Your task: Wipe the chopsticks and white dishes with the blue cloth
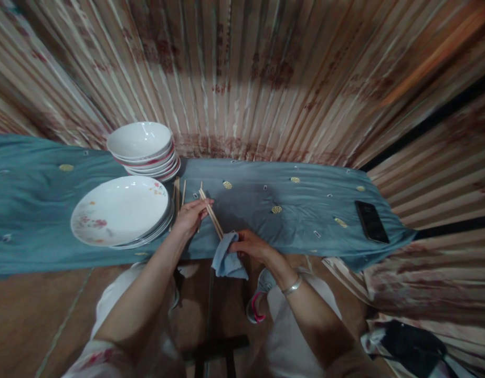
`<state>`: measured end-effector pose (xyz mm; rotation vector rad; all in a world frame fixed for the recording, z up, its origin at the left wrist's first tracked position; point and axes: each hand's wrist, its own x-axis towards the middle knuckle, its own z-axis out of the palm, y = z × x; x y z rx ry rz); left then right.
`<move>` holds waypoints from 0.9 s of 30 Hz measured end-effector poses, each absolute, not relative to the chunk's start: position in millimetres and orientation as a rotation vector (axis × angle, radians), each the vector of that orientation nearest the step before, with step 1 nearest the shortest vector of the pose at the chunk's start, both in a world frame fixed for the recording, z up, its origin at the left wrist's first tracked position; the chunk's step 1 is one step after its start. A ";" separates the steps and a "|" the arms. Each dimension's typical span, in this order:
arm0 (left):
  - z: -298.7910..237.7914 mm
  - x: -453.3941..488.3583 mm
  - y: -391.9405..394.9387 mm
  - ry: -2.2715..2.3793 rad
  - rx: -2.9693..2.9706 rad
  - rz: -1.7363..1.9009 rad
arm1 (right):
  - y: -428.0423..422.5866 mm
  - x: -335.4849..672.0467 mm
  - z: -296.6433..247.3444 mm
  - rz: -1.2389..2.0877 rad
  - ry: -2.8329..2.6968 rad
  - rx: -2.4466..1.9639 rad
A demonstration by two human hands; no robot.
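Head view showed the person's left hand (193, 214) pinching wooden chopsticks (214, 219) near their upper end, above the near edge of the table (305, 205). The right hand (250, 245) gripped a blue cloth (229, 261), which met the chopsticks' lower end. Loose sticks (183, 192) lay beside stacked plates (118, 210), with stacked bowls (140, 140) behind; a phone (371, 221) lay well apart, toward the right end.

The place looks like a room in a home: pleated, flower-printed curtains (242, 79) hang behind a pineapple-patterned tablecloth (301, 205), on which floral plates (122, 210) and stacked bowls (142, 143) stand; the floor (33, 310) appears tiled.
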<state>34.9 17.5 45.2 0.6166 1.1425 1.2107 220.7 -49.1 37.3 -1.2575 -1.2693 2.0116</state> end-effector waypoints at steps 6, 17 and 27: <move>45.0 37.2 16.9 1.089 0.656 1.158 | -48.5 226.3 40.2 1.999 -1.294 -1.203; 47.5 50.2 12.8 1.065 0.642 1.111 | -44.0 230.7 39.9 1.953 -1.237 -1.312; 39.2 70.0 6.7 1.011 0.676 0.988 | -34.8 233.3 38.9 1.855 -1.082 -1.305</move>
